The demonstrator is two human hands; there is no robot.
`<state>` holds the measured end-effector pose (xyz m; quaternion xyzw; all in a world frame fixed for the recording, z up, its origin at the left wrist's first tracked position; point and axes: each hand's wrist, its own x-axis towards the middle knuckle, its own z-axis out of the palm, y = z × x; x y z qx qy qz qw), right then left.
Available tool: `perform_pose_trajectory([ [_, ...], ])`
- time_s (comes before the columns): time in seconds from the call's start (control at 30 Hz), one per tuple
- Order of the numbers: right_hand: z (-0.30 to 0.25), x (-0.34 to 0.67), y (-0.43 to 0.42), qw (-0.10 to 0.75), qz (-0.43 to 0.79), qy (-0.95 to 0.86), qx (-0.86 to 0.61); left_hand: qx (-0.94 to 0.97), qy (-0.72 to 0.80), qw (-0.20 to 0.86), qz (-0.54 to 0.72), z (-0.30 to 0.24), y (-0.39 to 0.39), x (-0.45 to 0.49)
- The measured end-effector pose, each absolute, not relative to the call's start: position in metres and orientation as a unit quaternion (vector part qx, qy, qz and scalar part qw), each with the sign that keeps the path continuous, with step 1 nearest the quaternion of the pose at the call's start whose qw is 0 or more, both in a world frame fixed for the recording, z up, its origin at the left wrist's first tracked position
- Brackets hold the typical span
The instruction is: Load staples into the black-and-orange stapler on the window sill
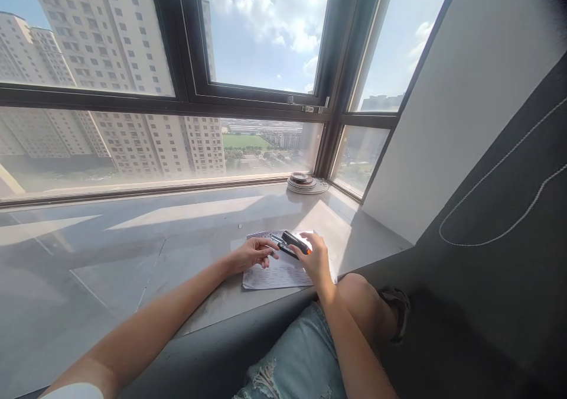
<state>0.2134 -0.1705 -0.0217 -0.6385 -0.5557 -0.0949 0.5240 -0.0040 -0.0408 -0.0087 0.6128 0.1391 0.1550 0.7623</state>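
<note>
Head view: torn denim knee (305,357) nearest; beyond it, both hands over printed sheet (277,272) on grey window ledge (133,251). Left hand (252,252) pinching front of opened black stapler (290,243) — right hand (315,260) gripping its raised top. Loading or clearing step, apparently; next calls for closing it squarely.

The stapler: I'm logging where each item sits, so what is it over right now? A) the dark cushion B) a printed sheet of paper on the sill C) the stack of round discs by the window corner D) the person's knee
B: the stapler, held between the left hand and right hand, is over the printed sheet of paper lying on the window sill.
</note>
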Motion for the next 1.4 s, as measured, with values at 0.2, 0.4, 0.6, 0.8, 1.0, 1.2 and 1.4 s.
perform_pose_trajectory([
  [0.2, -0.015, 0.186, -0.191, 0.405, -0.342, -0.723, -0.444, 0.654, 0.125, 0.724, 0.181, -0.013, -0.039, -0.004],
  [0.4, -0.019, 0.168, -0.189, 0.314, -0.352, -0.797, -0.378, 0.684, 0.082, 0.702, 0.180, -0.014, -0.041, -0.006],
  [0.6, -0.022, 0.171, -0.188, 0.302, -0.340, -0.807, -0.377, 0.711, 0.075, 0.685, 0.140, -0.006, -0.048, -0.009],
  [0.8, -0.024, 0.171, -0.188, 0.298, -0.335, -0.811, -0.376, 0.692, 0.065, 0.704, 0.148, -0.006, -0.049, -0.008],
  [1.0, -0.024, 0.173, -0.189, 0.301, -0.337, -0.809, -0.376, 0.686, 0.062, 0.709, 0.149, -0.008, -0.047, -0.007],
  [1.2, -0.025, 0.175, -0.190, 0.315, -0.339, -0.807, -0.367, 0.694, 0.077, 0.699, 0.151, -0.008, -0.045, -0.008],
  [1.4, -0.027, 0.178, -0.190, 0.344, -0.340, -0.785, -0.387, 0.699, 0.075, 0.688, 0.180, -0.006, -0.047, -0.009],
])
